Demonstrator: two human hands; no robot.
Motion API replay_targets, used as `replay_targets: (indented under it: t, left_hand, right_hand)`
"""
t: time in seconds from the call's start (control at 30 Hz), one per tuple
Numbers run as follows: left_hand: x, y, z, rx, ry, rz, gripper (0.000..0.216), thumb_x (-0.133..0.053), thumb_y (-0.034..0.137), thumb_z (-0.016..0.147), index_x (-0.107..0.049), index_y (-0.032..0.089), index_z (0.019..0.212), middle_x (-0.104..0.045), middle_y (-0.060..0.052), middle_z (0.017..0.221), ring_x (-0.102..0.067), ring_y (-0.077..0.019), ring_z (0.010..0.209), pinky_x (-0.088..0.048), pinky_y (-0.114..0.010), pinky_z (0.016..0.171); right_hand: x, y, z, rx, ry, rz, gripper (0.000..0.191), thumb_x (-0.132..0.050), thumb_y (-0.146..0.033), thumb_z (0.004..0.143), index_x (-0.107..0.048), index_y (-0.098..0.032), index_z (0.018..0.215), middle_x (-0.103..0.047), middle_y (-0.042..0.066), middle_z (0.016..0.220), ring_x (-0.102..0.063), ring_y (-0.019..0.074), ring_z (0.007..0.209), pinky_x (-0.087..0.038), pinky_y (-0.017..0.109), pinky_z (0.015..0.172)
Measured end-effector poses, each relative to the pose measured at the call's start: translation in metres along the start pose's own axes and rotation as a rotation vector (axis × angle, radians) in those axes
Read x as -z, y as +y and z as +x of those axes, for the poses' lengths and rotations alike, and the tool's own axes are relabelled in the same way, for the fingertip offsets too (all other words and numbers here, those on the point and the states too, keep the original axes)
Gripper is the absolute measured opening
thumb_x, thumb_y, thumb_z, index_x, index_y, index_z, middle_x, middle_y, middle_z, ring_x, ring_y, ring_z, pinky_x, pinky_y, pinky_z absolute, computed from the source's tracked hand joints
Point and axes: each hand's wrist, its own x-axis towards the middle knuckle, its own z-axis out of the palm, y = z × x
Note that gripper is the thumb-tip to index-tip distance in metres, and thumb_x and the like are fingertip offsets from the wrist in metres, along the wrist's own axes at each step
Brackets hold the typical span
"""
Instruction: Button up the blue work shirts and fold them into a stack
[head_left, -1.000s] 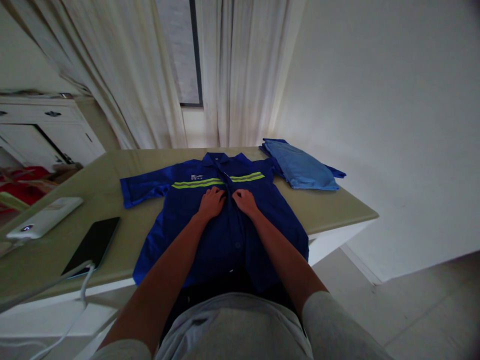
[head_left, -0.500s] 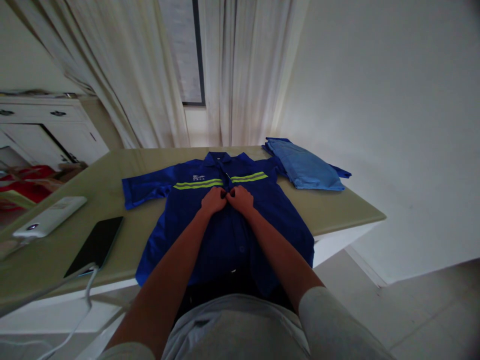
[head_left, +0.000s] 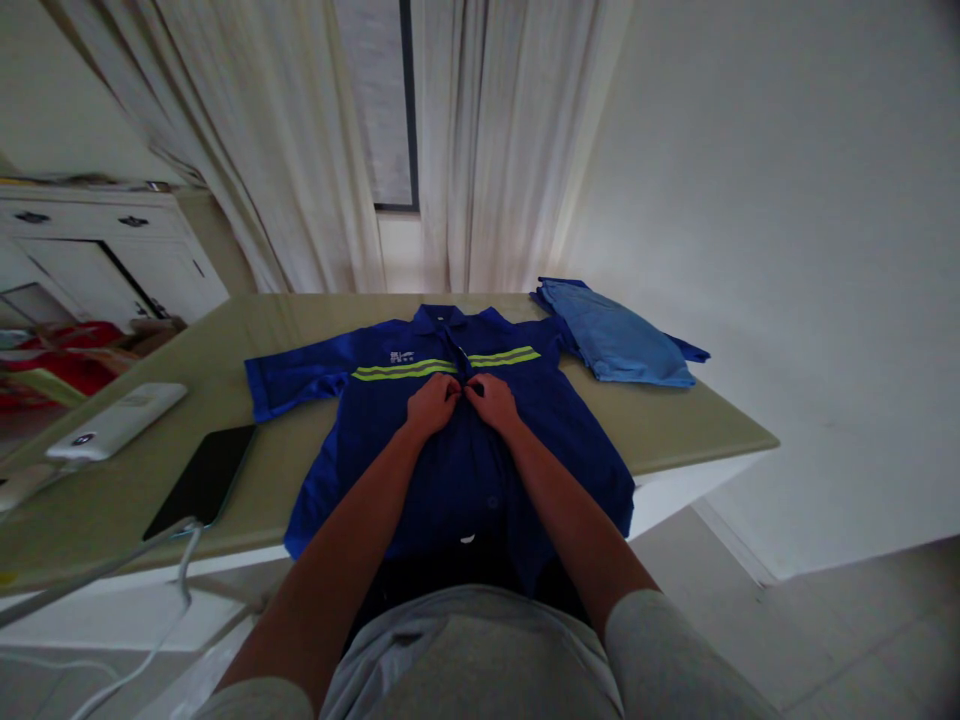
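A dark blue work shirt (head_left: pixel 405 470) with yellow-green and grey chest stripes lies front up, its collar pointing away from me and its hem hanging over the table's near edge. My left hand (head_left: pixel 435 402) pinches the front placket just under the stripe. Close beside it, my right hand (head_left: pixel 491 400) has its fingers closed on the other side of the same placket. Whatever small part sits between the fingertips, such as a button, is hidden. Lower on the front a button (head_left: pixel 492 502) shows. The left sleeve in view lies stretched out across the tabletop.
Folded light blue clothing (head_left: pixel 619 335) lies over the shirt's right-hand sleeve. To the left are a black phone (head_left: pixel 202 480), a white device (head_left: pixel 116 420) and a white cable (head_left: pixel 184 580) hanging over the edge of the table (head_left: pixel 300 310). A wall stands at the right.
Both hands stay at the placket, with their fingertips slightly farther apart now. The whole view has shifted a little, so things appear slightly more to the right.
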Motion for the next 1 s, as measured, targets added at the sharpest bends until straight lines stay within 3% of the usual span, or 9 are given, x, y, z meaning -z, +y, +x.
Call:
replay_targets:
  t: [0.17, 0.53, 0.77, 1.0]
  left_hand:
    - [-0.002, 0.002, -0.001, -0.135, 0.039, 0.018, 0.013, -0.053, 0.019, 0.098, -0.064, 0.023, 0.104, -0.068, -0.008, 0.115, -0.063, -0.0238, 0.112, -0.050, -0.036, 0.098]
    - [-0.010, 0.003, -0.001, -0.146, 0.041, 0.137, 0.022, -0.040, 0.014, 0.101, -0.057, 0.018, 0.115, -0.068, -0.014, 0.116, -0.063, -0.0279, 0.112, -0.048, -0.039, 0.098]
    - [-0.007, 0.004, 0.002, -0.150, 0.047, 0.072, 0.018, -0.044, 0.014, 0.100, -0.058, 0.020, 0.110, -0.069, -0.012, 0.111, -0.064, -0.0260, 0.111, -0.049, -0.038, 0.100]
    - [-0.008, 0.005, 0.001, -0.098, 0.088, 0.036, 0.016, -0.049, 0.016, 0.099, -0.059, 0.020, 0.110, -0.070, -0.012, 0.112, -0.066, -0.0267, 0.110, -0.050, -0.038, 0.098]
  right_hand:
    - [-0.003, 0.006, 0.003, 0.066, 0.025, 0.052, 0.026, -0.059, -0.029, 0.098, -0.074, -0.020, 0.117, -0.074, 0.007, 0.121, -0.067, 0.0210, 0.113, -0.048, 0.030, 0.102]
    - [-0.001, 0.001, 0.001, 0.081, 0.021, 0.038, 0.032, -0.058, -0.022, 0.093, -0.076, -0.020, 0.121, -0.077, 0.005, 0.116, -0.070, 0.0206, 0.103, -0.048, 0.029, 0.099]
    - [0.001, -0.002, -0.002, 0.042, 0.017, 0.023, 0.034, -0.056, -0.024, 0.094, -0.075, -0.020, 0.122, -0.078, 0.005, 0.102, -0.071, 0.0210, 0.097, -0.049, 0.029, 0.092]
    - [0.002, -0.004, -0.004, 0.045, 0.028, -0.010, 0.032, -0.057, -0.028, 0.096, -0.076, -0.021, 0.120, -0.079, 0.006, 0.106, -0.071, 0.0217, 0.099, -0.048, 0.029, 0.094]
